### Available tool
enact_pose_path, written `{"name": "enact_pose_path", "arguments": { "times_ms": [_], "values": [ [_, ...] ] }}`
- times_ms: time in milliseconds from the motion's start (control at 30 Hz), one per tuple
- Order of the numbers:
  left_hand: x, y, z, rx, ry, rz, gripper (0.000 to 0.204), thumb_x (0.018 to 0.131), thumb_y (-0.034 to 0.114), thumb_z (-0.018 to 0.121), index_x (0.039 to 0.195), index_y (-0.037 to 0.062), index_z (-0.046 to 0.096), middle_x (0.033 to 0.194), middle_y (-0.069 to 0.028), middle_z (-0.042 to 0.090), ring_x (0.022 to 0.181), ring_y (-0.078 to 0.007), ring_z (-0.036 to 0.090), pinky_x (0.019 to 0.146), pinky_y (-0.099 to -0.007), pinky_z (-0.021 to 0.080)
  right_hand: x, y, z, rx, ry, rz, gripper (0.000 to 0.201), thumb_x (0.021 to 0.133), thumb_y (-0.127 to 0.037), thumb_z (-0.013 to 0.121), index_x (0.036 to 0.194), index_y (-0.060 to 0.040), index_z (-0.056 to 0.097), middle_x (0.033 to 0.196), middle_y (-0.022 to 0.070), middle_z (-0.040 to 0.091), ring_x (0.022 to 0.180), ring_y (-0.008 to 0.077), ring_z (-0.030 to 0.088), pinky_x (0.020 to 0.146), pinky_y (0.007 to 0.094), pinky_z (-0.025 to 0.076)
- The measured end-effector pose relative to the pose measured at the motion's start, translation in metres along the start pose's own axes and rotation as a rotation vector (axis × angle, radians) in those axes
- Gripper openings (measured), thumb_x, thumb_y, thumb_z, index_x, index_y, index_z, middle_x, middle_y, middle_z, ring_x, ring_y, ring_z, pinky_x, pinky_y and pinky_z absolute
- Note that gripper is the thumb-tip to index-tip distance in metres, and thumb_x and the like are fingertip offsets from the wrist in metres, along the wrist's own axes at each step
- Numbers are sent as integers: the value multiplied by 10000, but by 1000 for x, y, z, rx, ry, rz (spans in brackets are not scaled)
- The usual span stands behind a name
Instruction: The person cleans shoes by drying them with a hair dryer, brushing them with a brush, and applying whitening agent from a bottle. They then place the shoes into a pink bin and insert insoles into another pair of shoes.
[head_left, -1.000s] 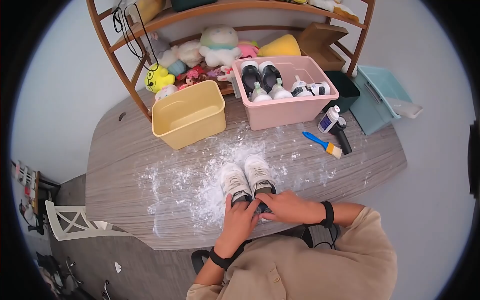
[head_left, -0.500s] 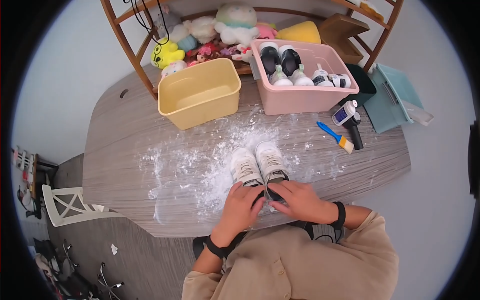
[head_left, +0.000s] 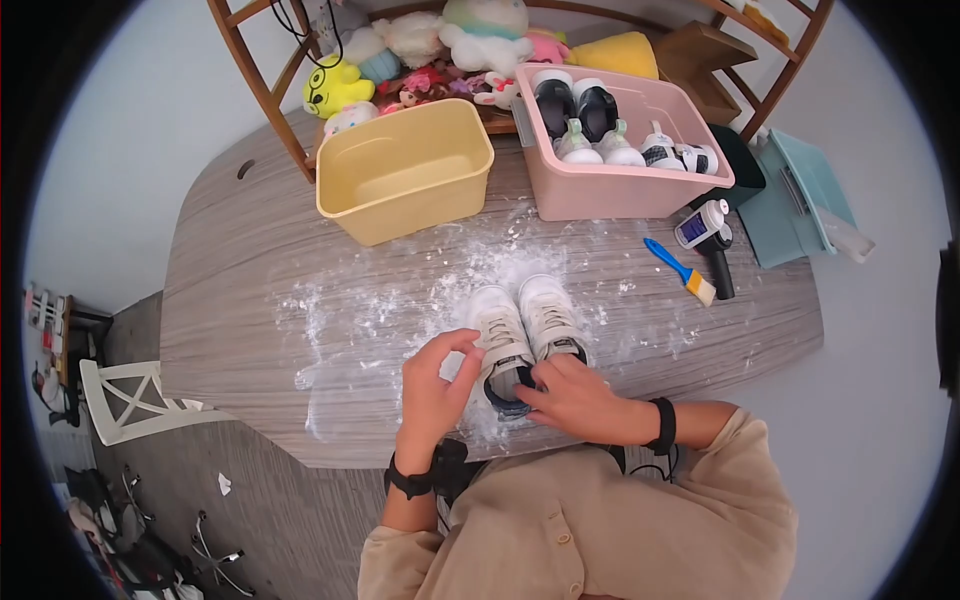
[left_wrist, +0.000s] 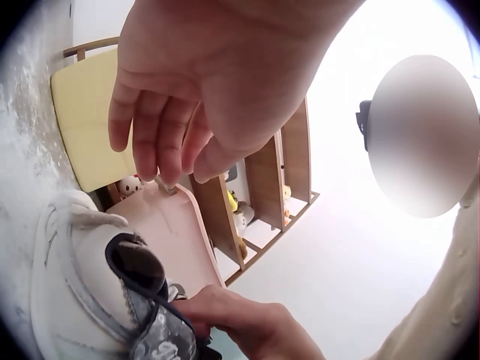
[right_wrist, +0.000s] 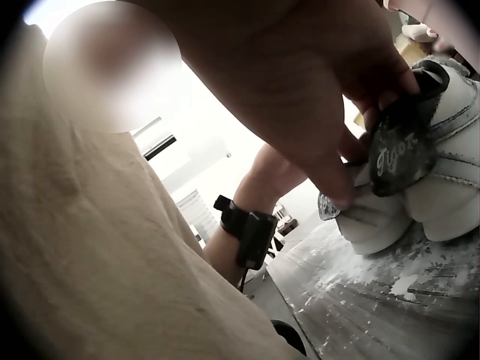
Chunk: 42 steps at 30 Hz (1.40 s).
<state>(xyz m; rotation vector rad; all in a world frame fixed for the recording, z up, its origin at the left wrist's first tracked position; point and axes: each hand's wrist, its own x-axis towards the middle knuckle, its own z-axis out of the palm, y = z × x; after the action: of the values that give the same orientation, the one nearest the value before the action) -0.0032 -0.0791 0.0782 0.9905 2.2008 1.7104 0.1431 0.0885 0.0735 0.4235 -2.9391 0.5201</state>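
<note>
Two white sneakers stand side by side on the table, toes pointing away from me: the left sneaker [head_left: 500, 325] and the right sneaker [head_left: 550, 315]. My left hand [head_left: 437, 385] is raised beside the left sneaker, fingers loosely bent, with nothing in it. In the left wrist view this hand [left_wrist: 214, 90] hangs above the shoe's dark opening. My right hand [head_left: 580, 403] pinches the heel collar of the left sneaker and covers much of the right one's heel. A dark heel tab [right_wrist: 401, 154] with pale lettering shows in the right wrist view.
White powder [head_left: 390, 320] is scattered over the wooden table [head_left: 250, 260]. Behind are a yellow bin [head_left: 405, 205] and a pink bin [head_left: 630, 195] holding several shoes. A brush [head_left: 680, 270], a white bottle [head_left: 702, 225] and a black handled tool [head_left: 720, 265] lie right. Plush toys [head_left: 430, 40] fill the shelf.
My left hand has lifted off the left sneaker's heel and moved left. My right hand has shifted from the right sneaker's heel toward the left sneaker. The head view has tilted down slightly.
</note>
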Motion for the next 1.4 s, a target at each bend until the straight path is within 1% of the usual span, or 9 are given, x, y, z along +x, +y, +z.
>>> {"name": "enact_pose_path", "arguments": {
  "times_ms": [367, 467, 567, 700, 767, 900, 1067, 1200, 1400],
  "values": [
    [8, -16, 2, -152, 69, -99, 157, 837, 27, 644, 993, 7, 652, 819, -77, 677, 814, -146, 641, 769, -269, 484, 18, 8, 5, 61, -142, -171, 302, 707, -242, 742, 899, -70, 585, 908, 60, 513, 873, 242, 502, 713, 341, 456],
    [10, -21, -3, -283, 180, -136, 137, 867, 18, 612, 999, -8, 638, 816, -60, 663, 802, -136, 631, 774, -260, 479, 30, 21, -26, 312, 17, -134, 304, 750, -244, 746, 925, -41, 603, 872, 76, 547, 824, 230, 550, 681, 322, 465],
    [17, -29, -12, -443, 261, -183, 115, 888, 13, 590, 995, -17, 618, 815, -50, 649, 790, -124, 623, 765, -250, 474, 43, 30, -103, 612, -63, 205, 321, 794, -248, 744, 927, 17, 619, 777, 49, 571, 677, 167, 566, 601, 295, 459],
    [28, -52, -11, -602, 376, -276, 111, 904, 63, 590, 988, -6, 615, 789, -51, 639, 762, -120, 614, 755, -256, 480, 39, 48, -179, 929, 373, 503, 307, 836, -256, 725, 1006, -11, 650, 754, 5, 617, 610, 63, 540, 582, 200, 448],
    [30, -57, -7, -670, 367, -294, 120, 906, 75, 589, 994, -2, 616, 779, -50, 638, 745, -119, 609, 756, -260, 484, 41, 68, -205, 941, 621, 376, 265, 881, -257, 675, 992, -18, 648, 749, -2, 614, 613, 47, 550, 569, 180, 446],
    [32, -55, -2, -725, 319, -313, 93, 925, 63, 565, 976, -7, 597, 780, -41, 579, 724, -130, 573, 738, -283, 505, 45, 121, -261, 1150, 766, 365, 180, 938, -224, 592, 934, -44, 594, 768, 30, 618, 577, 92, 564, 558, 205, 481],
    [30, -55, -4, -734, 310, -309, 117, 914, 80, 578, 991, -3, 607, 770, -49, 618, 733, -126, 596, 748, -279, 499, 60, 189, -305, 1289, 913, 397, 217, 905, -178, 624, 920, 36, 585, 810, 80, 623, 674, 143, 629, 641, 215, 568],
    [25, -55, -8, -735, 328, -307, 127, 909, 89, 584, 996, 1, 614, 762, -52, 638, 732, -125, 608, 754, -277, 497, 66, 244, -311, 1319, 997, 455, 238, 903, -181, 625, 911, 51, 569, 820, 109, 608, 692, 180, 630, 644, 241, 576],
    [16, -52, -11, -742, 320, -329, 90, 917, 52, 567, 981, -1, 603, 781, -42, 592, 717, -127, 575, 734, -292, 510, 80, 280, -294, 1373, 1094, 542, 258, 897, -191, 626, 922, 56, 557, 847, 120, 589, 723, 198, 621, 661, 269, 577]
  ]
}}
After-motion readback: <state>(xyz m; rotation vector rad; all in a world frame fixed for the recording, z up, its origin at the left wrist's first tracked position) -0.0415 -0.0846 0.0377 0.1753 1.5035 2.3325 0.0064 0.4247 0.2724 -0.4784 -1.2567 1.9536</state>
